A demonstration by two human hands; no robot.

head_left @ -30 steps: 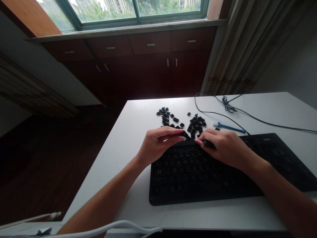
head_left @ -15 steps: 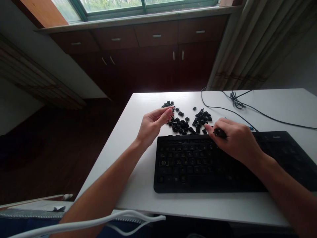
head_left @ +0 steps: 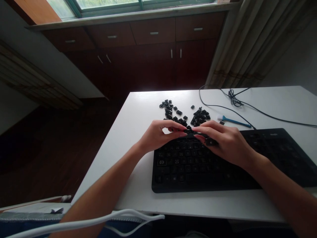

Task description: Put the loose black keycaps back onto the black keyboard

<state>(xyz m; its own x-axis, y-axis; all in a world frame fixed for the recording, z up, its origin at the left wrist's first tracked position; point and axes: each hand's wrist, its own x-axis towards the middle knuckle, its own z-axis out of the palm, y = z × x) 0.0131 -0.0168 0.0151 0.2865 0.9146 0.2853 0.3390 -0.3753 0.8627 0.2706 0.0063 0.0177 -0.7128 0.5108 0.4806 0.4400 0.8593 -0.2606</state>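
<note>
Here, the black keyboard (head_left: 198, 181) lies flat on the white table (head_left: 135, 115), and both hands are above its far edge. The left hand (head_left: 157, 135) has thumb and fingers brought close together; whether a small piece is between them, one cannot tell. The right hand (head_left: 229, 143) is closed around a dark object (head_left: 210, 142), its fingertips near those of the left. Just beyond the keyboard lie many loose black keycaps (head_left: 200, 115). A blue brush (head_left: 235, 122) rests to their right, near the black cable (head_left: 223, 106).
</note>
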